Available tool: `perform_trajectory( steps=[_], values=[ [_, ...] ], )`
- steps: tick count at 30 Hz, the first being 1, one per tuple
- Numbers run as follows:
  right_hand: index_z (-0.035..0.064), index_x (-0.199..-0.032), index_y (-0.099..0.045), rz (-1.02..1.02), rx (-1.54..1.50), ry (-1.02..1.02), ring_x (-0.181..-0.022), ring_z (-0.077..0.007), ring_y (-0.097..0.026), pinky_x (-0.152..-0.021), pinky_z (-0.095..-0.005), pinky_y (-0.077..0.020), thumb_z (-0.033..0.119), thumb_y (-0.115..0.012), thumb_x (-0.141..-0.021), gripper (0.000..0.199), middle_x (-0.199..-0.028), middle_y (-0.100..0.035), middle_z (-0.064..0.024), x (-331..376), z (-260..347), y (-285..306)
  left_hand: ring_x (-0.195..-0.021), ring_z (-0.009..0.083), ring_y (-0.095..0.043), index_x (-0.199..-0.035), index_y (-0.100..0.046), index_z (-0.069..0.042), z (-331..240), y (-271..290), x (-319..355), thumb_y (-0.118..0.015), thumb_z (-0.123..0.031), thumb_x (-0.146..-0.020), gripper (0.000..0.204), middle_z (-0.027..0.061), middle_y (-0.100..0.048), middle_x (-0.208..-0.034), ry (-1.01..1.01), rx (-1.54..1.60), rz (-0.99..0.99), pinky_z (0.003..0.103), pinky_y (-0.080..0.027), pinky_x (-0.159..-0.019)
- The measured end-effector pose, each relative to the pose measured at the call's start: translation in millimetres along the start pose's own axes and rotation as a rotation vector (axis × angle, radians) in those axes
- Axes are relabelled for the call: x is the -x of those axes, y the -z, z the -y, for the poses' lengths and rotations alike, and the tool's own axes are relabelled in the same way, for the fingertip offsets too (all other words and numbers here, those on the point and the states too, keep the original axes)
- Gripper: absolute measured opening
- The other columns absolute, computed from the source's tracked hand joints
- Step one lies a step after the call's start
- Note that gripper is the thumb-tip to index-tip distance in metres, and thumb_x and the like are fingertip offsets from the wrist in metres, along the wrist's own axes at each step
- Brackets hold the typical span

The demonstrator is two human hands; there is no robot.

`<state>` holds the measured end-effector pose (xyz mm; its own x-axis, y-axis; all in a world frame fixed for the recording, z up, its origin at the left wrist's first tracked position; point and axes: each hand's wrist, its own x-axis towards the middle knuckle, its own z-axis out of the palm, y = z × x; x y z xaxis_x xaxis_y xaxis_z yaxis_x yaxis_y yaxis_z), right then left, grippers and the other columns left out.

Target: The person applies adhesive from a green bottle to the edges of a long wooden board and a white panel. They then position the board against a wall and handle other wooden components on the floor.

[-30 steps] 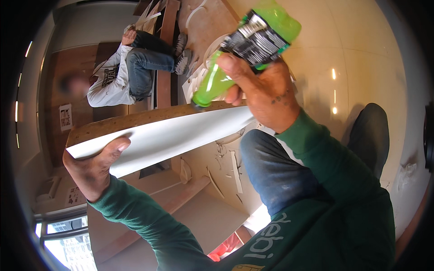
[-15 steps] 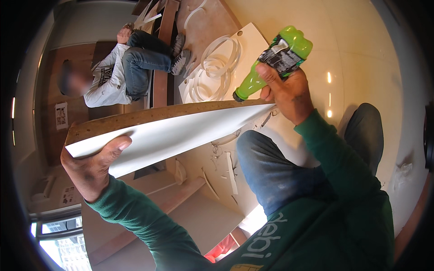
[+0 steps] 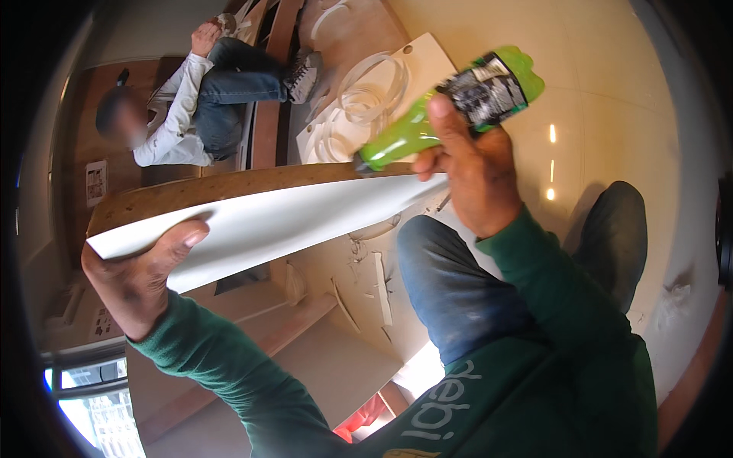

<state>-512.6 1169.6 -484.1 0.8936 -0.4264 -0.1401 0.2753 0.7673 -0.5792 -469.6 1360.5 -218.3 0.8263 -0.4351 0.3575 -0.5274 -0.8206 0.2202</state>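
Right now my right hand (image 3: 473, 172) is wrapped around a bright green squeeze bottle (image 3: 450, 103), thumb pressed along its side and fingers curled behind, with the nozzle down on the raw brown edge of the white-faced board (image 3: 267, 217). My left hand (image 3: 141, 275) steadies the board's other end, thumb flat on the white face, the remaining fingers hidden underneath. I reckon too hard a squeeze would run the contents off the narrow edge onto my jeans; a loose left grip would let the board tip away from the nozzle. Under my right fingertips the bottle carries a black-and-white wraparound label. Beyond the board sits another person (image 3: 198, 99).
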Motion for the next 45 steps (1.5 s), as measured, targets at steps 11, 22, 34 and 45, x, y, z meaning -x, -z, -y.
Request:
perform_trajectory(
  steps=[11,22,34,45],
  values=[
    [-0.0002,-0.102,-0.066,-0.023,0.206,0.027,-0.061,-0.0121,-0.064,-0.055,-0.0255,-0.0538,0.038,-0.074,-0.094,0.04,-0.083,-0.068,-0.0062,9,-8,29,-0.074,0.0165,-0.07,-0.096,-0.07,0.004,-5,0,11,-0.101,-0.015,-0.052,0.058,0.011,-0.075,-0.082,0.079,0.132,0.003,0.031,-0.057,-0.074],
    [-0.0008,-0.112,-0.066,0.378,-0.067,0.204,-0.063,-0.0115,-0.066,-0.056,-0.0248,-0.0537,0.031,-0.075,-0.094,0.038,-0.09,-0.07,-0.0071,16,64,-102,-0.074,0.018,-0.071,-0.103,-0.066,0.01,-3,2,2,-0.101,-0.012,-0.054,0.065,0.0146,-0.075,-0.084,0.085,0.146,0.066,0.031,-0.059,-0.07],
    [-0.0003,-0.107,-0.067,0.199,0.129,0.1,-0.065,-0.0108,-0.065,-0.059,-0.0241,-0.0542,0.029,-0.074,-0.096,0.032,-0.088,-0.071,-0.006,25,51,-69,-0.071,0.0121,-0.069,-0.088,-0.067,0.003,3,15,-1,-0.102,-0.026,-0.055,0.057,0.0109,-0.074,-0.077,-0.052,-0.057,0.071,0.028,-0.056,-0.065],
    [-0.003,-0.106,-0.063,0.209,0.294,0.173,-0.061,-0.0166,-0.064,-0.055,-0.0264,-0.0547,0.03,-0.065,-0.101,0.034,-0.089,-0.068,-0.0094,21,66,-86,-0.072,0.0168,-0.073,-0.094,-0.071,0.005,8,19,-6,-0.102,-0.027,-0.053,0.061,0.0122,-0.076,-0.081,-0.186,-0.119,0.056,0.03,-0.058,-0.07]
  ],
)
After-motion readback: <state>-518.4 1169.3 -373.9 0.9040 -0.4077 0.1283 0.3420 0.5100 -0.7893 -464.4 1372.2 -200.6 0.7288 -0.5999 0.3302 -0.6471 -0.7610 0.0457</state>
